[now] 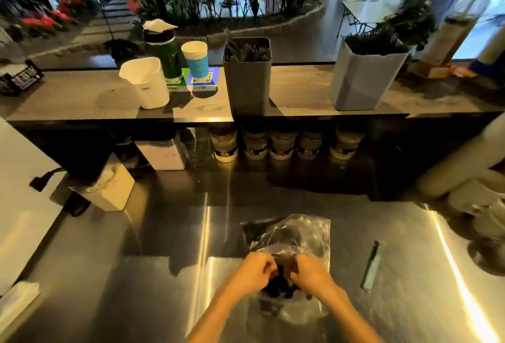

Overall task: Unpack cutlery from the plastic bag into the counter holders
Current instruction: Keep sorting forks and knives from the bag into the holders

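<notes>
**Both hands working at the bag mouth, holders far across the counter**

The clear plastic bag of black cutlery is lying near the front edge of the steel worktop, its long axis running away from the person. The left hand and right hand are meeting over its near end, fingers curled and pinching the plastic, equally close. The dark grey holder and pale grey holder are standing on the raised shelf well beyond, straight ahead and to the right.
</notes>
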Tool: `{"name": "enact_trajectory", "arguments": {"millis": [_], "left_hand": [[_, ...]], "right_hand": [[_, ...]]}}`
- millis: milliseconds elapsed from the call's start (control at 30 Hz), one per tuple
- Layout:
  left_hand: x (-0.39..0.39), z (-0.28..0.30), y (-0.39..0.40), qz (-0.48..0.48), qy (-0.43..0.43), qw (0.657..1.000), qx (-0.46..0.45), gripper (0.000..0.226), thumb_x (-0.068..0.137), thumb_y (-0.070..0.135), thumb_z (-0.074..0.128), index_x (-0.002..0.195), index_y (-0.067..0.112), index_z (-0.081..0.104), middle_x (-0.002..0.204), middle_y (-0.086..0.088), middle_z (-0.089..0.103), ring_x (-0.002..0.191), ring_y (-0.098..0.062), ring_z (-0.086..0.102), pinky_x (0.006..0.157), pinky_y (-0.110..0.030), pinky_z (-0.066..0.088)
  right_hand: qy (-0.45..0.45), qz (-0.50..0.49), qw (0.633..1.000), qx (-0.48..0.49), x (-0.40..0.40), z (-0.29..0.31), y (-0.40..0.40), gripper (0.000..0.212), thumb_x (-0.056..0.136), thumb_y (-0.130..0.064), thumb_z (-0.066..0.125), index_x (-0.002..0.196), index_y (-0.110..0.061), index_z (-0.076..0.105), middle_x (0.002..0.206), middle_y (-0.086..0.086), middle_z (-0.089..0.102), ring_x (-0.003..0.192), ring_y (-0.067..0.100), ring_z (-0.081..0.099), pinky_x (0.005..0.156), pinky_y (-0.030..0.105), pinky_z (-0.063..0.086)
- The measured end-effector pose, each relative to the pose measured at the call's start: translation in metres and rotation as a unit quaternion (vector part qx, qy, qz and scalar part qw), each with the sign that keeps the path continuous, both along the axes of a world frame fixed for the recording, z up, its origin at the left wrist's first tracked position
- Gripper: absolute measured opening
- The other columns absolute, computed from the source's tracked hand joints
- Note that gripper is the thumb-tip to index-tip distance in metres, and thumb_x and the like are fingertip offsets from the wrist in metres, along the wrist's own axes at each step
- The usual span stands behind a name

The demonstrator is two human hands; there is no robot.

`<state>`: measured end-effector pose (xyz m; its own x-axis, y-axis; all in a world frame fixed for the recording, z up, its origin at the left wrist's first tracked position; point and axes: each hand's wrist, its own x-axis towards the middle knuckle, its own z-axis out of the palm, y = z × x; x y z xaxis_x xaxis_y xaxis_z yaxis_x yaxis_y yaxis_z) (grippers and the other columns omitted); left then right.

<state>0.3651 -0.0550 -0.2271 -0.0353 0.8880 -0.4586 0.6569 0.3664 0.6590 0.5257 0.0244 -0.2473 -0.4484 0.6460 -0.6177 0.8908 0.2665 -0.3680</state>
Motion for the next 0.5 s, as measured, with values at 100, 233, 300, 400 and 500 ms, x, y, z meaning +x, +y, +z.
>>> {"name": "enact_trajectory", "arguments": {"millis": [100,233,300,400,500], "left_hand": [[0.010,-0.023,-0.012,0.055,0.010,0.998,-0.002,0.027,0.100,0.008,0.043,0.109,0.010,0.069,0.112,-0.011,0.071,0.104,-0.021,0.064,0.091,-0.027,0.046],[0.010,-0.034,-0.020,0.115,0.012,0.993,-0.013,0.034,0.094,0.000,0.040,0.115,0.015,0.063,0.103,-0.005,0.067,0.098,-0.020,0.062,0.088,-0.029,0.046],[0.005,-0.036,-0.022,0.122,0.027,0.992,-0.003,0.039,0.087,-0.002,0.042,0.114,0.016,0.063,0.096,0.002,0.065,0.095,-0.019,0.062,0.087,-0.029,0.049],[0.002,-0.034,-0.023,0.141,0.013,0.990,0.009,0.040,0.089,-0.003,0.042,0.117,0.014,0.063,0.098,0.002,0.064,0.090,-0.012,0.060,0.082,-0.020,0.046],[0.001,-0.031,-0.024,0.158,-0.003,0.987,0.016,0.035,0.097,0.003,0.039,0.120,0.016,0.063,0.107,-0.002,0.068,0.094,-0.013,0.063,0.082,-0.020,0.047]], "right_hand": [[-0.018,-0.024,1.000,0.006,-0.004,-0.027,-0.019,0.041,0.090,-0.032,0.067,0.126,-0.011,0.064,0.127,0.010,0.068,0.115,0.026,0.065,0.088,0.032,0.049],[0.006,-0.090,0.995,0.037,-0.014,-0.048,-0.043,0.079,0.084,-0.051,0.071,0.146,-0.014,0.041,0.144,0.006,0.051,0.130,0.023,0.054,0.104,0.033,0.046],[0.004,-0.106,0.991,0.078,-0.017,-0.053,-0.050,0.083,0.085,-0.054,0.069,0.148,-0.013,0.033,0.147,0.007,0.044,0.132,0.025,0.051,0.105,0.035,0.045],[0.009,-0.121,0.989,0.090,-0.019,-0.048,-0.048,0.075,0.088,-0.051,0.068,0.144,-0.013,0.037,0.143,0.006,0.048,0.128,0.024,0.055,0.102,0.035,0.047],[-0.003,-0.109,0.992,0.068,-0.018,-0.041,-0.039,0.060,0.092,-0.042,0.065,0.139,-0.012,0.043,0.139,0.008,0.055,0.126,0.026,0.057,0.102,0.037,0.048]]}}
